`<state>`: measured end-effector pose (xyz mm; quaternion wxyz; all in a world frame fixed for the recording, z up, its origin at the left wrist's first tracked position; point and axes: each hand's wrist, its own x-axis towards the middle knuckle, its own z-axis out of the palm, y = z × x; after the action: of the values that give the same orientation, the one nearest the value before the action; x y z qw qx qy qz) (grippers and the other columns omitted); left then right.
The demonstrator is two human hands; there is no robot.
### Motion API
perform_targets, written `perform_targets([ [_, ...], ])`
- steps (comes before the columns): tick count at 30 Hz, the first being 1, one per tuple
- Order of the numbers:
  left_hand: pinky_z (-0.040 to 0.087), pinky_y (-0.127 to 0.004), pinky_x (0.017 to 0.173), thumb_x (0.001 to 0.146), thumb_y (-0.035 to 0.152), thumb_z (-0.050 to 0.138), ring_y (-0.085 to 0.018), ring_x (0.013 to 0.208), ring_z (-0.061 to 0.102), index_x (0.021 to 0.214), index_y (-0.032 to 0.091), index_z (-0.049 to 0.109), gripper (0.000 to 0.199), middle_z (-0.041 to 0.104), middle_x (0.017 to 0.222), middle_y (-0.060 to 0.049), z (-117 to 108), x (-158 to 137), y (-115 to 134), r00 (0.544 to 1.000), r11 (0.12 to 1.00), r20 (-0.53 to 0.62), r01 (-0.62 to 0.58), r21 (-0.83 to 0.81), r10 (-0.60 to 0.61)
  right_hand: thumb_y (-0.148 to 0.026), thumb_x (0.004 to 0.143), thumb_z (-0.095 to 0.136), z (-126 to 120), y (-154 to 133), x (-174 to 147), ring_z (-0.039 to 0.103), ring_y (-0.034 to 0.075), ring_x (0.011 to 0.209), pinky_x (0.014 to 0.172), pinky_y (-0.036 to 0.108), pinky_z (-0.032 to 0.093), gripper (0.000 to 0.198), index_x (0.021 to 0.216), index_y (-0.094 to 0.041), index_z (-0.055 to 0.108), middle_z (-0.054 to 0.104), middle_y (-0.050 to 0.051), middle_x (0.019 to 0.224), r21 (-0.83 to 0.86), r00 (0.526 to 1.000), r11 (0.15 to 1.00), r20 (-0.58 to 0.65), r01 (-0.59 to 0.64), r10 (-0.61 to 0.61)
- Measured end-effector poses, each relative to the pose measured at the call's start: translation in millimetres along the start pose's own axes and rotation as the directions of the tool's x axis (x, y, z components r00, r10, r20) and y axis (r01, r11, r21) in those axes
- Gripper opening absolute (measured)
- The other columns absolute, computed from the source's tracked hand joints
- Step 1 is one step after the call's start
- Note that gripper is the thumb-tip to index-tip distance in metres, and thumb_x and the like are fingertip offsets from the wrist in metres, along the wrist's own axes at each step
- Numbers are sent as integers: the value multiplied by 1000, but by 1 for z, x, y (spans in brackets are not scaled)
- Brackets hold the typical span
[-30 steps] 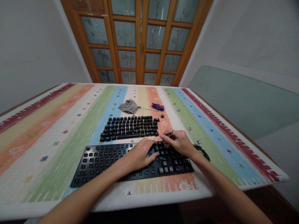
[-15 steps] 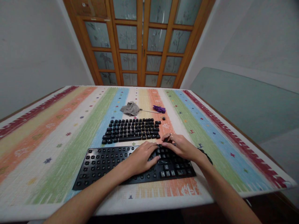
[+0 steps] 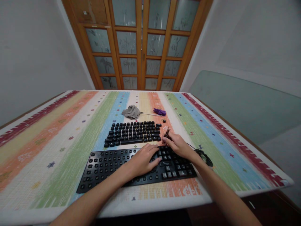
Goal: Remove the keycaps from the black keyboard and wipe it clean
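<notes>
Grey cloth lies beyond keycaps; right fingers pinch a dark object, left fingers spread over keyboard.

No legible text, black keycaps, markings too small to read

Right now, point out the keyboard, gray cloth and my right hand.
Keyboard (image 3: 110,164), head view: left half's top face.
Gray cloth (image 3: 131,112), head view: crumpled middle.
Right hand (image 3: 178,145), head view: back of the hand.

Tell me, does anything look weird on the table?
Yes: the keyboard looks half stripped, with no keycaps on its left side but keys on its right end. Loose keycaps lie in rows beyond it; one stray keycap sits apart, near the purple bundle.
</notes>
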<state>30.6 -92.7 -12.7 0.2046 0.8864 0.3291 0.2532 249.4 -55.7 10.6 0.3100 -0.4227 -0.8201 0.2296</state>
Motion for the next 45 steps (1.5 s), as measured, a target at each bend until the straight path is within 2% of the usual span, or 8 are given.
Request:
perform_targets([
  [5,47,-45,105,94,30,58,-26,121,57,123,17,59,31,63,128,-13,0,1,0,1000,1000,5,-1,10,1,-50,100,39,4,8,6,59,18,65,64,29,46,38,83,-20,54,63,3,73,60,997,995,-24,-76,78],
  [11,47,-47,104,93,30,60,-27,121,58,124,19,57,33,64,129,-12,1,2,-1,1000,1000,-10,20,-21,-21,-56,98,42,3,14,6,58,17,66,65,29,46,43,83,-19,58,63,1,72,71,992,993,-77,-92,97],
  [20,48,-45,103,92,33,64,-26,115,62,123,18,59,35,67,124,-11,-1,11,2,980,976,-146,106,-191,-135,-57,97,46,-1,6,-3,63,18,66,64,30,50,42,87,-19,59,67,4,74,169,990,983,-107,-73,92],
  [23,53,-41,97,89,29,68,-23,107,67,121,18,59,35,70,118,-9,-2,17,2,972,903,-140,118,-413,-191,-60,95,47,-1,5,-7,64,18,66,64,30,51,43,89,-18,59,67,4,75,270,988,961,-123,-62,98],
  [27,55,-39,92,81,29,76,-22,102,68,119,15,58,44,71,113,-12,-2,24,3,976,741,-64,115,-662,-209,-62,92,51,0,0,-11,66,18,66,63,31,53,45,95,-18,58,69,5,78,408,987,913,-135,-23,86],
  [35,54,-36,87,65,37,88,-18,86,68,100,12,66,48,73,94,-9,-9,35,0,974,608,40,171,-775,-224,-60,92,54,-8,-6,-16,66,18,66,64,32,55,42,94,-18,59,69,5,78,460,995,888,-99,20,28],
  [40,53,-33,82,70,31,83,-17,81,69,90,13,72,30,76,89,-6,-22,47,-3,975,671,107,211,-711,-194,-54,97,49,-21,-10,-14,67,18,68,63,30,54,38,89,-19,60,70,5,76,351,996,935,-86,59,-31],
  [45,53,-28,75,73,19,78,-17,77,70,84,13,75,13,77,83,-5,-34,68,-3,987,829,45,155,-538,-156,-44,98,51,-36,-11,-5,68,17,68,65,28,52,28,92,-19,63,71,5,80,77,982,988,-142,135,-123],
])
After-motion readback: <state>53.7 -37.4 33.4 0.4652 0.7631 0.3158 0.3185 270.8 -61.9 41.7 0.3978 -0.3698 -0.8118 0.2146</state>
